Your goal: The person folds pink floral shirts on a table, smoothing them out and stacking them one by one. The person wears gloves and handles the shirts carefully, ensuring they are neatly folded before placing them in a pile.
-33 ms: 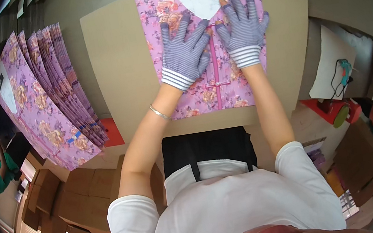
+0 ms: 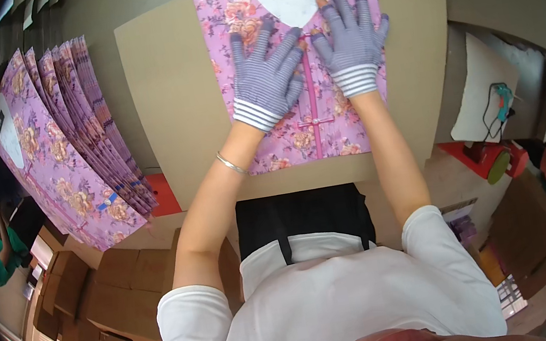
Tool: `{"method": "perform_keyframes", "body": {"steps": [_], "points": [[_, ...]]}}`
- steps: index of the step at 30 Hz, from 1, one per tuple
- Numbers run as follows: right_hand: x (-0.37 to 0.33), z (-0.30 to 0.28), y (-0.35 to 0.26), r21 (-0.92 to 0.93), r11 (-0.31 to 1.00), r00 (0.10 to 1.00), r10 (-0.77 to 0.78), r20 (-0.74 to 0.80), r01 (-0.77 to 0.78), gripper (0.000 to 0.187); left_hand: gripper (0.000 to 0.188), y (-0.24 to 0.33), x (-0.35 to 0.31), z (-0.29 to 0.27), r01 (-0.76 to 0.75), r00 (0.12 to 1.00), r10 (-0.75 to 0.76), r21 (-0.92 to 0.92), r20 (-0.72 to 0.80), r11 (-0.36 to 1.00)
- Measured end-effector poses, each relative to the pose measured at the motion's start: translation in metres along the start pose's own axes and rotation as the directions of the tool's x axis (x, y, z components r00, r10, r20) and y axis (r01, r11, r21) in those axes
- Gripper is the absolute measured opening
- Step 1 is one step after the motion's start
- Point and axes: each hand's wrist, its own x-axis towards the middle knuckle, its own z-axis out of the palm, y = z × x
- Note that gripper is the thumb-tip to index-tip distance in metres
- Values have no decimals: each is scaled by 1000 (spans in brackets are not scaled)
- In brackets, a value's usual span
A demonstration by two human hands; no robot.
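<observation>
A folded pink-purple floral blouse (image 2: 303, 140) lies flat in front of me, its rounded white neckline at the far end and a pink strip with knotted fastenings down its middle. My left hand (image 2: 264, 76), in a grey striped glove, rests palm down on the blouse's left half, fingers spread. On the right half, just below the neckline, my right hand (image 2: 350, 46) lies flat in a matching glove, fingers apart. Both hands press on the cloth without gripping it. Beneath the blouse is a large cardboard sheet (image 2: 166, 94).
At my left stands a fanned stack of similar folded floral blouses (image 2: 57, 146), beside a red object (image 2: 163, 194). To the right, a teal corded tool (image 2: 504, 102) sits on a white board (image 2: 479, 87). Cardboard boxes (image 2: 127, 284) are at lower left. Other people appear at both sides.
</observation>
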Motion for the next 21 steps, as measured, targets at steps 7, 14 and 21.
{"method": "perform_keyframes", "body": {"steps": [7,14,21], "points": [[-42,-24,6,149,958,953,-265,147,244,57,48,-2,1,4,-30,999,28,83,14,996],[-109,-45,27,339,811,824,-546,149,477,53,50,-2,-1,10,-29,1000,29,89,3,996],[121,21,69,195,755,780,-599,-181,626,55,43,-4,-4,7,-13,999,10,78,48,997]]}}
